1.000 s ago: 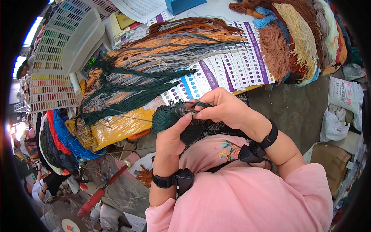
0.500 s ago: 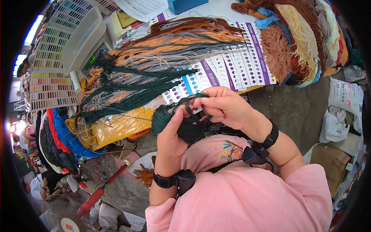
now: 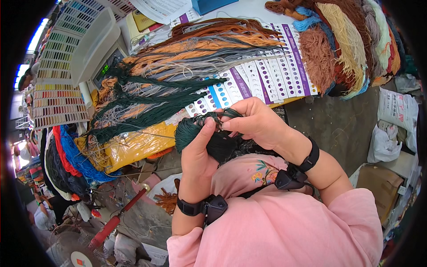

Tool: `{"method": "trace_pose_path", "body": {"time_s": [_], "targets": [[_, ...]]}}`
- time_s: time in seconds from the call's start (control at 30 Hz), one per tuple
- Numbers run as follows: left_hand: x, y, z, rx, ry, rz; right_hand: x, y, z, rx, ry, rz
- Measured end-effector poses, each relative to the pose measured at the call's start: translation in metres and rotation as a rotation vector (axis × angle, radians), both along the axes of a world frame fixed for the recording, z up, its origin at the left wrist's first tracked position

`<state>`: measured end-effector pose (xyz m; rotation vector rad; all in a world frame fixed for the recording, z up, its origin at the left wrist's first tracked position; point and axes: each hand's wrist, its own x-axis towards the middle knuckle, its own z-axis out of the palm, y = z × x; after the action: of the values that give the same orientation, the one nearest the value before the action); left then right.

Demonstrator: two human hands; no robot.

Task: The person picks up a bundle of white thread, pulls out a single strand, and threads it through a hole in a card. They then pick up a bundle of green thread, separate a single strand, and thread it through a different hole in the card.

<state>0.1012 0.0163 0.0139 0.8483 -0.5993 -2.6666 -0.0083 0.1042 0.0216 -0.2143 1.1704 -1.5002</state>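
A thick hank of dark green thread (image 3: 190,131) hangs from my hands in front of my body. My left hand (image 3: 201,149) grips it, thumb pressed along the top and the other fingers hidden behind the strands. At the hank's upper end, my right hand (image 3: 251,121) pinches a few looped strands between curled fingers. On the table beyond, long dark green bundles (image 3: 147,116) lie across grey and orange threads (image 3: 200,46). White cards with rows of round holes (image 3: 262,80) lie under the thread ends.
Yellow plastic wrap (image 3: 133,151) covers the table's near edge. Coloured hanks (image 3: 342,35) are heaped at the far right, blue ones (image 3: 84,155) hang at the left. Thread shade charts (image 3: 60,66) stand by a scale (image 3: 109,62). A fan (image 3: 80,249) and white bags (image 3: 384,142) flank me.
My right hand has drawn slightly closer to my left, its fingers curling lower into the strands. The loose loops between my hands have tightened up. My left hand stays almost in place.
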Motion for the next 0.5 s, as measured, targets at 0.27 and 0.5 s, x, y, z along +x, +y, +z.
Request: {"method": "trace_pose_path", "body": {"time_s": [0.27,0.5], "targets": [[0.004,-0.002,-0.011,-0.02,0.012,-0.003,-0.002,0.002,-0.007,-0.046,-0.068,0.009],[0.005,-0.002,-0.015,-0.026,0.004,-0.018,-0.003,0.003,-0.008,-0.054,-0.091,0.019]]}}
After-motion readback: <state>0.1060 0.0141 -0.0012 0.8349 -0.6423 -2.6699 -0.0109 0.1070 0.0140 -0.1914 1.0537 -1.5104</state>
